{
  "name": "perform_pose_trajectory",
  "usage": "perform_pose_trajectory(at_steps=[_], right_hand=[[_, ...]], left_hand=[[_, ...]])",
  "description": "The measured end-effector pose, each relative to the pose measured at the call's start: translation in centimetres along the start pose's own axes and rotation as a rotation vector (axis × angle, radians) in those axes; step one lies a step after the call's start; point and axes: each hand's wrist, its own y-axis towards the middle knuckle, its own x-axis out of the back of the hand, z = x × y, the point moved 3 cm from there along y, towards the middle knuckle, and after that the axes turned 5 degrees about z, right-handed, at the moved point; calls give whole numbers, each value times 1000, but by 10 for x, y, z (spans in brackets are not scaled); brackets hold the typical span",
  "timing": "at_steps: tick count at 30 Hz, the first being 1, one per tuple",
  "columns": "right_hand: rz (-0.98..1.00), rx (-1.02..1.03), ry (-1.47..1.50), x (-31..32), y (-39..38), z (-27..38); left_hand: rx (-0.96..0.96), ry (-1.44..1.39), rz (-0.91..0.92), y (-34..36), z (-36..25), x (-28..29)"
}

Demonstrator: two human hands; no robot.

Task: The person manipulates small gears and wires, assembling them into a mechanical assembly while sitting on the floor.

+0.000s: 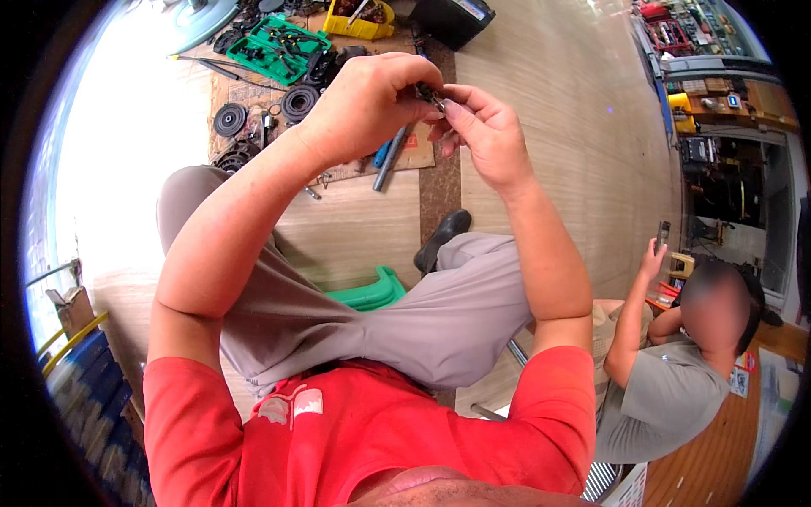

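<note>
Both hands are raised over the floor and meet at a small dark metal part (430, 95) with a shiny end. My left hand (367, 101) pinches it from the left, its fingers curled and partly hidden behind the back of the hand. Thumb and fingertips of my right hand (492, 142) close on the shiny end from the right. The part is too small and covered to tell its kind. Below the hands, a grey metal tube (389, 160) and a blue tool handle (382, 153) lie on the cardboard (342, 171).
Round black parts (230, 120), a green tool case (283, 46) and a yellow bin (359, 21) lie beyond my left arm. A black box (452, 21) stands farther right. Between my legs is a green plastic stool (372, 291). A person (663, 384) sits at right, holding a phone-like object.
</note>
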Motion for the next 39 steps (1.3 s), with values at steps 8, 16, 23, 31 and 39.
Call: perform_pose_trajectory(at_steps=[8, 16, 23, 31, 39], right_hand=[[11, 65, -217, -4, 0, -1], [-18, 58, -288, -6, -2, -4], [-13, 5, -282, -4, -2, -5], [4, 21, -321, -8, -4, -2], [-19, 88, -547, -3, -8, -3]], left_hand=[[6, -65, -43, 0, 5, -3], [27, -79, -40, -1, 5, -5], [64, -33, -26, -2, 5, -3], [189, -147, -149, 0, 15, 4], [376, -509, -351, 9, 12, 40]])
